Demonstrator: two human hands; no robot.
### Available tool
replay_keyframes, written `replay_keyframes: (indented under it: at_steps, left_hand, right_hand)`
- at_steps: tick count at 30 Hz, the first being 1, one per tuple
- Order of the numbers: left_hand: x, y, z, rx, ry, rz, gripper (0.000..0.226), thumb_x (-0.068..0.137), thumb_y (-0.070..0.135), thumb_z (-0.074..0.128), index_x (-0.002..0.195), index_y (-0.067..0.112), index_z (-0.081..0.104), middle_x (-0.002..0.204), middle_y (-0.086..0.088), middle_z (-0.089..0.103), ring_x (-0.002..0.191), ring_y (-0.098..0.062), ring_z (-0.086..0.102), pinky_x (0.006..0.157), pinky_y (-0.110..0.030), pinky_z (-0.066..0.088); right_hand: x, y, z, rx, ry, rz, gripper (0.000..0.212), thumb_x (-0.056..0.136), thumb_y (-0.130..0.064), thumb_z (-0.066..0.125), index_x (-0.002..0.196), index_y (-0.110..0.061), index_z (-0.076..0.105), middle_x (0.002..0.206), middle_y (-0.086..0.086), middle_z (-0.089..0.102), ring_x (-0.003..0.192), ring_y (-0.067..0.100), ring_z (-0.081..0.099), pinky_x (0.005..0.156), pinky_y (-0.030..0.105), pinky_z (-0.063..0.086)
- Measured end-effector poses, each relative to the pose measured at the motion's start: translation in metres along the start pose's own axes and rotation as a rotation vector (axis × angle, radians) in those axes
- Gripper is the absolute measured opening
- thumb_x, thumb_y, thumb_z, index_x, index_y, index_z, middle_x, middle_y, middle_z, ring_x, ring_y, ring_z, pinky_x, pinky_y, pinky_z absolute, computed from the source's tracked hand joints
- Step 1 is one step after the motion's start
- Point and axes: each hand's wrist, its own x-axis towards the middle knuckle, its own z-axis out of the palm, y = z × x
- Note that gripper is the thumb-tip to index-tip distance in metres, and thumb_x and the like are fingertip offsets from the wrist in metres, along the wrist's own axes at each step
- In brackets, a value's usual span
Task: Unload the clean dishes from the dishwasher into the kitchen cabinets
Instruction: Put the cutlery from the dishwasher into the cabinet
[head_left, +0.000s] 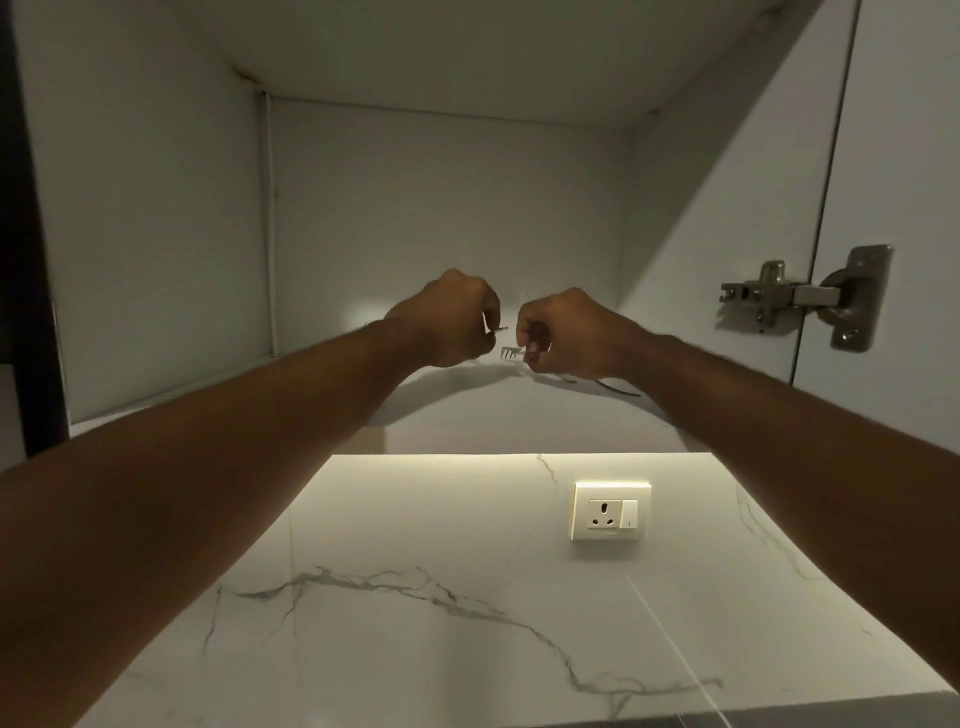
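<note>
White cabinet (156, 234) interior fills the upper half of the frame, door swung open at right with its metal hinge (810, 296) showing; below it, a lit marble backsplash (415, 597) with a wall socket (612, 511) right of centre. Both arms reach up into the cabinet, hands meeting near frame centre just above the cabinet floor (467, 410). Left hand (452, 322): fingers curled, pinching a thin metal piece, probably a cutlery handle; only a short bright end shows, so the kind of utensil cannot be told. Right hand (566, 332): fingers curled round a fork (511, 353), tines pointing left toward the other hand, low over the floor; contact with it cannot be told. Another slim utensil (618, 388) lies on the cabinet floor to the right of the right hand, partly hidden by the wrist. Dishwasher is not in view. Judged step: putting cutlery away, at the point of setting pieces down in the cabinet. Next move likely calls for lowering the fork flat beside the lying utensil and loosening the pinch, then the same for the left-hand piece. Care needed: dim light, and the pieces are thin and could slide or clatter if let go from above the floor.
</note>
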Motion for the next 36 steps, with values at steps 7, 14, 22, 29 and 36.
replay_keyframes:
  at_steps: [7,14,22,29,36]
  left_hand:
    - [-0.011,0.010,0.005,0.091,-0.142,0.050,0.017,0.085,0.015,0.070,0.100,0.016,0.077,0.104,-0.007,0.071,0.095,-0.022,0.065,0.087,-0.036,0.054]
    - [-0.009,0.013,0.012,0.135,-0.167,0.027,0.018,0.080,0.008,0.074,0.097,0.014,0.074,0.108,-0.011,0.066,0.092,-0.030,0.066,0.084,-0.041,0.056]
    - [-0.012,0.010,0.012,0.137,-0.176,0.028,0.024,0.083,-0.001,0.065,0.100,0.013,0.075,0.110,-0.013,0.067,0.094,-0.030,0.067,0.085,-0.041,0.055]
    - [-0.013,0.013,0.010,0.099,-0.209,0.030,0.019,0.085,0.005,0.066,0.096,0.014,0.078,0.104,-0.012,0.071,0.090,-0.030,0.067,0.086,-0.040,0.055]
    - [-0.013,0.012,0.010,0.103,-0.176,0.018,0.030,0.086,-0.004,0.056,0.101,0.014,0.075,0.108,-0.010,0.069,0.093,-0.028,0.066,0.086,-0.039,0.054]
  right_hand:
    - [-0.004,-0.005,0.003,-0.085,-0.121,-0.060,0.034,0.076,0.000,0.071,0.066,-0.030,0.058,0.070,-0.008,0.063,0.068,0.013,0.060,0.084,0.042,0.053]
    - [-0.007,-0.006,0.004,-0.111,-0.141,-0.070,0.034,0.074,0.012,0.059,0.079,-0.017,0.074,0.074,-0.003,0.061,0.073,0.018,0.061,0.070,0.028,0.050]
    - [-0.009,-0.003,0.005,-0.060,-0.128,-0.057,0.031,0.077,0.016,0.057,0.089,-0.006,0.075,0.079,-0.002,0.059,0.072,0.014,0.055,0.059,0.010,0.036]
    - [-0.009,-0.002,0.005,-0.062,-0.099,-0.034,0.030,0.084,0.012,0.057,0.102,-0.005,0.075,0.088,0.002,0.065,0.079,0.015,0.057,0.064,0.014,0.038]
    - [0.005,0.015,0.011,-0.125,-0.052,0.003,0.036,0.083,0.011,0.060,0.109,-0.010,0.073,0.105,0.007,0.072,0.090,0.016,0.063,0.078,0.023,0.048]
